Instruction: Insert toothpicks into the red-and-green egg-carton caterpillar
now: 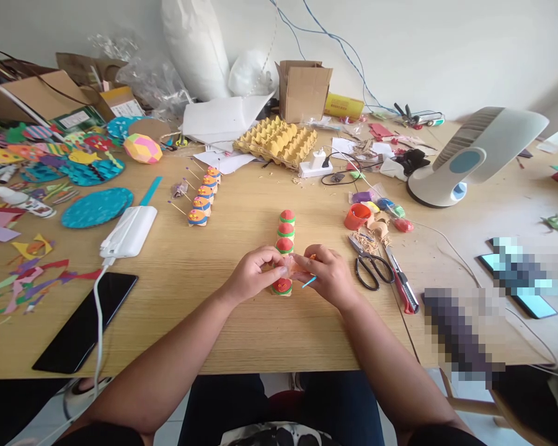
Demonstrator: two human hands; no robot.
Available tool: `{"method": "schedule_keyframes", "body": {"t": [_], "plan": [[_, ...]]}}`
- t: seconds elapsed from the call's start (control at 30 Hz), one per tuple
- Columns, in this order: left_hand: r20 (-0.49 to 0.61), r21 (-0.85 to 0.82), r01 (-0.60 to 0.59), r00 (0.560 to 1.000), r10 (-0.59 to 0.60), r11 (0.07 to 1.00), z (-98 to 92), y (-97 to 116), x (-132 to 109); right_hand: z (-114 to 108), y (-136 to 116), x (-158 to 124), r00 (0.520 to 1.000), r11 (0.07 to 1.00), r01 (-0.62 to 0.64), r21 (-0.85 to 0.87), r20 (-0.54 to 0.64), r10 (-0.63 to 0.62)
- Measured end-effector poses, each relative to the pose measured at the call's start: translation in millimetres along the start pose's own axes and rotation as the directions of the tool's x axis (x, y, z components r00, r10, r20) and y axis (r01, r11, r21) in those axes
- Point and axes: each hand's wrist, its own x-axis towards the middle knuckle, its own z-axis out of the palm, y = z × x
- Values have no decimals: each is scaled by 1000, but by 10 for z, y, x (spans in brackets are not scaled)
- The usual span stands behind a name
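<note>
A row of red egg-carton humps with green bands (pixel 286 230) stands on the table in front of me. Its near end hump (pixel 281 285) has small orange dots on it. Over the row, my left hand (pixel 258 271) pinches the edge of a small clear plastic packet (pixel 296 266). On the packet's other side, my right hand (pixel 328 272) has its fingers closed round it, with something orange showing at the fingers. A thin blue stick (pixel 309 282) pokes out beneath the right hand. The packet's contents are hard to make out.
A blue-and-orange egg-carton caterpillar (pixel 204 195) with pins stands to the left. Scissors (pixel 372 263), a utility knife (pixel 402 282) and a red cup (pixel 357 216) lie right. A white power bank (pixel 129 231) and black phone (pixel 86 322) are left; a white fan (pixel 474 155) stands right.
</note>
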Motion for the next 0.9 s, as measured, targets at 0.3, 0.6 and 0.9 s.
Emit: {"method": "schedule_keyframes", "body": {"t": [0.3, 0.6, 0.9], "plan": [[-125, -32, 122, 984, -125, 992, 51, -27, -2, -28, -70, 30, 1000, 999, 9, -34, -20, -10], [-189, 449, -204, 930, 316, 870, 49, 37, -9, -25, -37, 15, 998, 997, -46, -55, -37, 44], [-124, 555, -312, 886, 448, 771, 55, 104, -48, -22, -41, 14, 997, 999, -35, -34, -75, 33]]}}
